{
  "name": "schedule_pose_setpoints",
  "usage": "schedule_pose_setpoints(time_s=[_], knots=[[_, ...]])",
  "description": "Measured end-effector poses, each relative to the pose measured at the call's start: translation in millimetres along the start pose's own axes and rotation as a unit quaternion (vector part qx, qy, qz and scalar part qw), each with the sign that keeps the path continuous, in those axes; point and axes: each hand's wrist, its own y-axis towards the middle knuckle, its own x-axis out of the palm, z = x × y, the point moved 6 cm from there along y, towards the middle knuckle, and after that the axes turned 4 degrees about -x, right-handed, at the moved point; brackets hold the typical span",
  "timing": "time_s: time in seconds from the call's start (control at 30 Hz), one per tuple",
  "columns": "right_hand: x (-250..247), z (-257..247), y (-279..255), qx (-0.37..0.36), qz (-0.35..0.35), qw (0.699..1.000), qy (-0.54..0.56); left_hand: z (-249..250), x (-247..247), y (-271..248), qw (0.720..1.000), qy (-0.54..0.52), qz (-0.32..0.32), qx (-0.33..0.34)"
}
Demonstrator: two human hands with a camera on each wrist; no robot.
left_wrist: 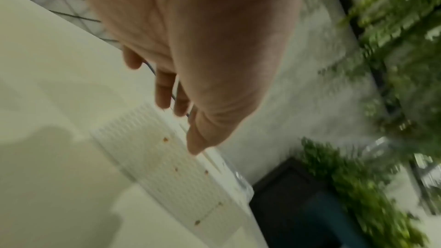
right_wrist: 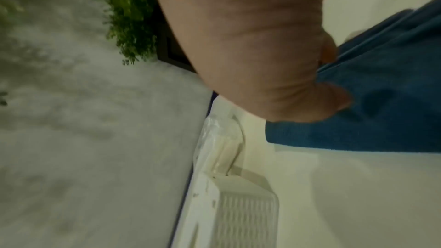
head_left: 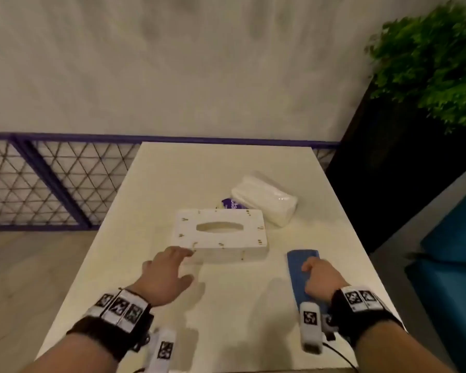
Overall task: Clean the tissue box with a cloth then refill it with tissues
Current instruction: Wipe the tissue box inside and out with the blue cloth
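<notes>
One white tissue box [head_left: 221,236] sits near the middle of the pale counter [head_left: 189,173], its oval top slot showing nothing inside from the head view. Small brown specks dot its lid and its ribbed side. Just behind it, toward the right, lies one clear-wrapped pack of white tissues [head_left: 265,201]. Beside that pack, a scrap of purple packaging [head_left: 230,204] peeks out behind the box; its white lettering is too blurred to read. One blue cloth [head_left: 303,273] lies flat on the counter to the right of the box, apart from it.

The left hand [head_left: 167,274] reaches with relaxed, spread fingers to the box's near left corner, fingertips at its edge; whether they touch cannot be told. The right hand [head_left: 322,278] rests on the cloth with fingers curled down into the fabric, gathering it. A green plant [head_left: 431,60] in a black planter [head_left: 388,168] stands past the counter's far right corner.
</notes>
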Motion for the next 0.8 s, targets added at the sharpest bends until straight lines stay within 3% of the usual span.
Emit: schedule_pose_setpoints(time_s=[0.1,0.23,0.3,0.47,0.57,0.63,0.7,0.73,0.8], knots=[[-2.8,-5.5,14.1,0.007,0.012,0.996,-0.089,32.1,-1.5,26.4,0.991,0.104,0.07,0.037],[26.2,0.8,10.1,-0.007,-0.093,0.98,-0.174,41.5,7.8,50.9,0.982,0.181,0.059,0.013],[35.8,10.0,7.7,-0.006,-0.112,0.981,-0.158,36.9,12.1,59.0,0.977,0.211,0.038,-0.01],[35.7,15.4,-11.5,-0.04,-0.042,0.991,-0.118,41.7,11.9,64.6,0.976,0.215,0.037,-0.021],[26.9,11.7,-18.4,-0.021,-0.044,0.997,-0.06,44.4,12.8,62.2,0.979,0.201,0.041,-0.014],[7.3,5.3,-14.3,-0.011,0.0,1.0,0.014,43.3,15.5,58.7,0.981,0.189,0.04,-0.017],[-20.7,-10.4,-9.5,-0.035,0.092,0.99,0.106,41.3,18.0,55.9,0.983,0.181,0.034,-0.016],[-35.5,-24.7,-7.1,-0.067,0.141,0.981,0.118,40.5,18.2,55.4,0.984,0.176,0.03,-0.016],[-55.9,-69.0,-4.8,-0.148,0.211,0.965,0.04,38.8,16.2,55.3,0.986,0.162,0.017,-0.023]])
